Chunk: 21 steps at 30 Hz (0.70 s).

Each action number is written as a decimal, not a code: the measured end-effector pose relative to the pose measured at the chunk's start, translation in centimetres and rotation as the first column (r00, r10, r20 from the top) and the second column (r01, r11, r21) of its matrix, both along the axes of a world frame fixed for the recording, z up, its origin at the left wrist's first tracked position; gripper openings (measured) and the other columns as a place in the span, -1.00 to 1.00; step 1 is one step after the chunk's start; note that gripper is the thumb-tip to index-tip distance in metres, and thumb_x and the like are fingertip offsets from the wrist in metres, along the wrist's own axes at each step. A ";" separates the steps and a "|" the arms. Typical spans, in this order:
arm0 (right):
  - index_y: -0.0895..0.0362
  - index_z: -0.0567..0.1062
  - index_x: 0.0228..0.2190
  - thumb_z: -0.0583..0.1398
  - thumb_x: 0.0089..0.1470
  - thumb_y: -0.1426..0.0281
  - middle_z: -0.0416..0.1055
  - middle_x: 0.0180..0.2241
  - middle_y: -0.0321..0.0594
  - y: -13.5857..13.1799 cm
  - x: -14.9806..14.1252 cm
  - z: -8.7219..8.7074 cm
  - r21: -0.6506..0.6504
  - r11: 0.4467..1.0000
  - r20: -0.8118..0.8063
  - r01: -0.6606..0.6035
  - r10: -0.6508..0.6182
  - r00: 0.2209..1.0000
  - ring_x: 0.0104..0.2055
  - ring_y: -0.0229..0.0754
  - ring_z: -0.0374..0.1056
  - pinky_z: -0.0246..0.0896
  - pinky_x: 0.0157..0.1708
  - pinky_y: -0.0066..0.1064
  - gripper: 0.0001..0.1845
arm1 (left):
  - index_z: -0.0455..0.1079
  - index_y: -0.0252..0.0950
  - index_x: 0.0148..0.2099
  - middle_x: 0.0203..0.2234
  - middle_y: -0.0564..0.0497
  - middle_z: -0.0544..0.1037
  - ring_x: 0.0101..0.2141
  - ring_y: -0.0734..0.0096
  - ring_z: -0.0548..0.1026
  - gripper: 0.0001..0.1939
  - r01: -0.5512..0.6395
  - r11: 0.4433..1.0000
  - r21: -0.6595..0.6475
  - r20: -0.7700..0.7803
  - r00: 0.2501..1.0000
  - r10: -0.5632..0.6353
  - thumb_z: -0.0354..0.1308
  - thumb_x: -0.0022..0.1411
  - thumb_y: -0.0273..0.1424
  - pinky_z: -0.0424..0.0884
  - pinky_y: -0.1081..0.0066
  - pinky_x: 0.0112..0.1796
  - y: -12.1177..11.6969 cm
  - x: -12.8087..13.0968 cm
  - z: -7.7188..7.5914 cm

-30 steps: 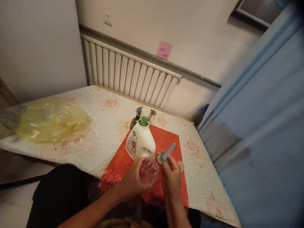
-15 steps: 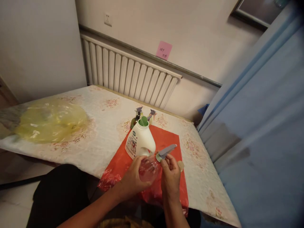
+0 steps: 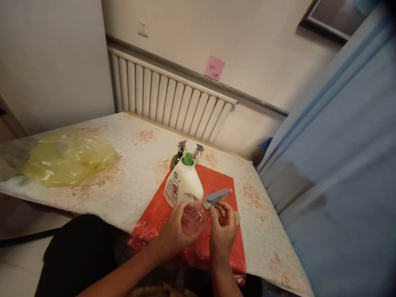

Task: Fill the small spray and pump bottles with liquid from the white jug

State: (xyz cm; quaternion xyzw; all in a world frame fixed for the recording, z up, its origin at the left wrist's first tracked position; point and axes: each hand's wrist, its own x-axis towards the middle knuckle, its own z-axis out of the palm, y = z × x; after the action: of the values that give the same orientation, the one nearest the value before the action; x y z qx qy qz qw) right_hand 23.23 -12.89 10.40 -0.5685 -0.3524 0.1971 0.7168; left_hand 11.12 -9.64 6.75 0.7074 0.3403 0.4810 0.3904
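My left hand [image 3: 175,227] is wrapped round the clear body of a spray bottle [image 3: 194,218], which is tilted; red shows through it. A grey trigger spray head [image 3: 218,197] with a pale green collar sits at the bottle's neck, pointing up to the right. My right hand [image 3: 223,227] has its thumb and curled fingers at that collar; the exact contact of the fingertips is partly hidden. Just beyond my left hand stands a white detergent jug [image 3: 188,181] with a handle, its mouth uncovered and a green spout inside. Below lies a red plastic sheet [image 3: 213,177].
Behind the jug stand a dark spray bottle [image 3: 176,159] and another sprayer [image 3: 199,150]. A pale round cap-like thing [image 3: 237,217] is partly behind my right hand. A yellow plastic bag [image 3: 71,159] lies left on the flowered tablecloth [image 3: 130,148]. A blue curtain [image 3: 334,173] hangs right.
The spray head has turned at the bottle's neck, its lever swinging to the right and flatter. My right fingers have shifted round the collar and loosened slightly. My left hand keeps its hold.
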 end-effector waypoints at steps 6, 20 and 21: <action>0.14 0.45 -0.27 0.26 0.03 0.28 0.51 -0.25 -0.12 -0.4 0.2 0.0 0.009 1.000 0.106 0.021 -0.022 0.994 -0.17 -0.09 0.46 0.36 -0.14 -0.27 -0.77 | 0.17 -0.23 0.11 -0.02 -0.15 0.41 0.03 0.10 0.44 -0.37 0.004 1.000 -0.026 0.019 1.000 -0.003 0.30 0.00 -0.41 0.40 0.08 0.05 0.1 -0.2 -0.3; 0.12 0.48 -0.06 0.34 -0.08 0.28 0.50 -0.03 -0.04 0.7 5.7 0.9 -0.020 0.966 -0.014 -0.257 0.257 0.966 0.01 0.01 0.41 0.29 0.01 -0.09 -0.50 | 0.20 -0.19 0.13 0.01 -0.12 0.45 0.05 0.08 0.44 -0.31 0.109 0.980 -0.166 0.128 0.988 -0.088 0.33 -0.07 -0.48 0.40 0.07 0.06 -0.2 -0.4 -0.6; 0.13 0.49 -0.08 0.35 -0.09 0.28 0.52 -0.06 -0.05 0.8 5.7 0.8 -0.023 0.962 -0.020 -0.272 0.271 0.962 -0.02 0.00 0.43 0.30 0.00 -0.10 -0.52 | 0.20 -0.19 0.13 0.02 -0.12 0.45 0.05 0.09 0.44 -0.31 0.114 0.981 -0.156 0.130 0.987 -0.094 0.33 -0.06 -0.48 0.39 0.07 0.06 -0.2 -0.3 -0.6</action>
State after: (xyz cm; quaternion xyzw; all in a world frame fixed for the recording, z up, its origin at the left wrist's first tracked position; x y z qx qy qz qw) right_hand 28.95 -12.04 11.20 -0.5225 -0.4183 0.3028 0.6785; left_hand 10.79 -9.86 6.18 0.6595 0.3165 0.4726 0.4915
